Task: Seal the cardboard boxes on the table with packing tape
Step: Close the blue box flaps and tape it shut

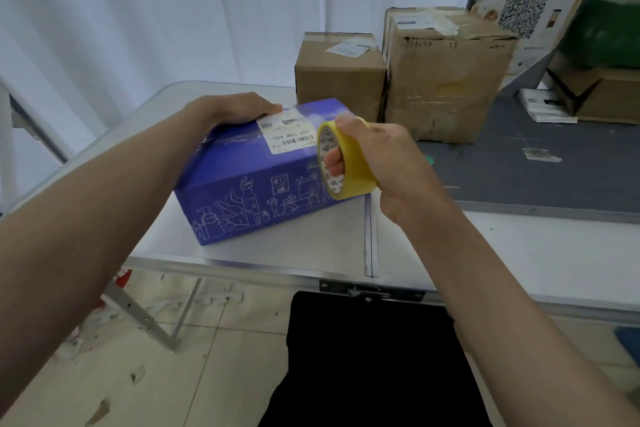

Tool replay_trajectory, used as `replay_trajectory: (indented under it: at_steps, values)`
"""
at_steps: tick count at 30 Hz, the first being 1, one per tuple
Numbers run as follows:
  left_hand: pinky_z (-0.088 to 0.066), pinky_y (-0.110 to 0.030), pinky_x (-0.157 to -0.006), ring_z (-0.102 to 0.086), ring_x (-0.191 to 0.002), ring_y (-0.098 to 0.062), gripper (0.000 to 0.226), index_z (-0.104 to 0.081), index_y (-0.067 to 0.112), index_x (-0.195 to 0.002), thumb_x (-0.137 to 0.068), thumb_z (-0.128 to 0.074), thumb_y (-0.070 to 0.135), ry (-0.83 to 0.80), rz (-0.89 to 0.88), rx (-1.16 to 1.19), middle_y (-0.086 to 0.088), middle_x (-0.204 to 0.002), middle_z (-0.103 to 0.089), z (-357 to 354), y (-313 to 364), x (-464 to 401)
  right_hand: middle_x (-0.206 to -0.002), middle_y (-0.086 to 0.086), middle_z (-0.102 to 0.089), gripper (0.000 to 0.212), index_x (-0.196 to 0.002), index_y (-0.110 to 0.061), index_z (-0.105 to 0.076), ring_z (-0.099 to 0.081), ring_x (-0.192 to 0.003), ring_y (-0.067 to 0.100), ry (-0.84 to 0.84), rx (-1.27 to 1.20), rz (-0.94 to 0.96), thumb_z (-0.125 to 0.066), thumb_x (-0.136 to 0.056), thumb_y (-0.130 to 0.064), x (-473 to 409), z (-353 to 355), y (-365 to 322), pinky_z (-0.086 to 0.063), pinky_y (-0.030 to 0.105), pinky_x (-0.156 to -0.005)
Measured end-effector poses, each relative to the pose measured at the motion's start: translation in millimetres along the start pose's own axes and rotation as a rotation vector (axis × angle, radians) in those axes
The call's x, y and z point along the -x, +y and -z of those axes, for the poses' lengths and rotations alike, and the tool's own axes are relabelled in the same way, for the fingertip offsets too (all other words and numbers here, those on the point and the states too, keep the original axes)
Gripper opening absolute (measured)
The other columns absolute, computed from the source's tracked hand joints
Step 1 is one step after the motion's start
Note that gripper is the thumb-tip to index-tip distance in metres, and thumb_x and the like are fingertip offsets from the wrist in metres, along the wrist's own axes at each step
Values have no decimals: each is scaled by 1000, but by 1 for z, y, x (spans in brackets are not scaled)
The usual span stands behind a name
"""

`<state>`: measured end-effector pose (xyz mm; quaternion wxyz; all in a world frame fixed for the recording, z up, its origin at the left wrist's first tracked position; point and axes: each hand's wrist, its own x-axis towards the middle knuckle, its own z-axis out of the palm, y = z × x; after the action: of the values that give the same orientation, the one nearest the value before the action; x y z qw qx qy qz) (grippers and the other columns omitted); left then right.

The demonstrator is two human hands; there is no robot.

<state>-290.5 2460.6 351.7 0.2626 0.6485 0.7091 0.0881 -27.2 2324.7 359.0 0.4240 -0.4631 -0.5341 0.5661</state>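
My left hand (239,107) lies flat on the top far-left end of the blue box (256,180), fingers stretched out straight and pressing down, the thumb along the top beside the white shipping label (291,139). My right hand (377,156) grips the yellow tape roll (346,163), with fingers hooked through its core and the thumb over the outer rim; the roll stands on edge against the right end of the box, up near its top edge. The blue box sits on the left half of the counter (519,253), turned at an angle, its near corner close to the front edge. A clear strip seems to run along the top of the box under the label, but glare makes it hard to be sure, and I cannot tell whether any tape is pulled out from the roll. My right hand and the roll hide the right end of the box. Behind it, toward the back edge, stand a small brown carton (339,76) and a taller, battered brown carton (446,76), side by side and just about touching; both carry old tape and labels too blurred to read. A dark grey mat (536,166) covers the right rear part of the counter, with the taller carton on its left edge. A poster with a QR code (533,3) leans behind the cartons, its top and lower part cut off, and another cardboard box (595,97) lies at the far right, only partly in view.
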Motion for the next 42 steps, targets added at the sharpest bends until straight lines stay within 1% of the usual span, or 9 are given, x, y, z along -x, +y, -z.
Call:
replay_trajectory:
  at_steps: [9, 15, 19, 24, 30, 33, 36, 40, 42]
  values:
    - [-44, -40, -95, -66, -97, -18, 46, -69, 24, -114, -104, -36, 55, -12, 20, 23, 1, -113, -67, -1, 5, 9, -69, 1, -75, 23, -93, -14, -66, -69, -58, 11, -16, -17, -30, -58, -100, -34, 10, 5, 33, -56, 26, -60]
    - [-43, -38, -94, -65, -96, -18, 47, -70, 23, -115, -104, -37, 55, 4, 18, 15, -1, -116, -67, -2, 5, 9, -67, -2, -72, 22, -102, -14, -62, -67, -58, 4, -25, -34, -59, -55, -101, -34, 6, 8, 54, -49, 14, -51]
    - [-39, -37, -92, -61, -94, -17, 48, -67, 22, -117, -104, -35, 55, 57, 64, 3, -5, -127, -63, -1, 3, 3, -61, -19, -67, 13, -94, -24, -62, -63, -61, -9, 55, -26, -5, -56, -100, -34, -12, 15, 59, -47, 21, -66]
    - [-30, -45, -113, -39, -140, -35, 51, -43, 22, -149, -107, -31, 47, 310, 13, -212, -13, -156, -40, -7, 13, 4, -87, -9, -67, 17, -100, -21, -61, -61, -84, 3, 80, 17, -54, -56, -98, -37, -35, 20, 53, -44, 21, -65]
    - [-12, -53, -120, -15, -153, -34, 107, -15, 30, -160, -74, -16, 94, 32, -44, -304, -8, -168, -12, -35, 65, 28, -111, 2, -66, 21, -111, -24, -62, -62, -106, 17, 44, -18, -55, -58, -97, -38, -43, 21, 63, -51, 31, -86]
    - [-1, -67, -117, 3, -154, -39, 116, 2, 33, -160, -66, -17, 100, 75, -15, -410, -5, -169, 5, -57, 64, 31, -120, 4, -66, 35, -124, -20, -61, -62, -113, 18, 19, -36, -71, -59, -97, -42, -41, 21, 67, -54, 33, -93]
    - [-1, -68, -118, 1, -154, -38, 126, -1, 32, -160, -58, -15, 104, 145, -53, -420, -6, -169, 1, -63, 58, 29, -122, 5, -66, 38, -126, -20, -61, -63, -115, 20, 26, -40, -65, -58, -97, -44, -41, 17, 71, -54, 40, -100]
    - [-3, -65, -119, -4, -154, -37, 130, -5, 34, -159, -50, -16, 104, 145, -78, -413, -5, -169, -5, -60, 55, 25, -107, -3, -71, 34, -111, -22, -67, -68, -98, 5, 33, 17, 21, -54, -99, -50, -42, 23, 75, -57, 20, -76]
    - [-4, -64, -119, -6, -154, -35, 129, -7, 35, -159, -51, -17, 103, 154, -93, -418, -4, -168, -7, -60, 54, 24, -94, -6, -71, 40, -97, -16, -71, -65, -86, -4, 165, 124, 156, -47, -104, -47, -46, 38, 72, -51, 15, -69]
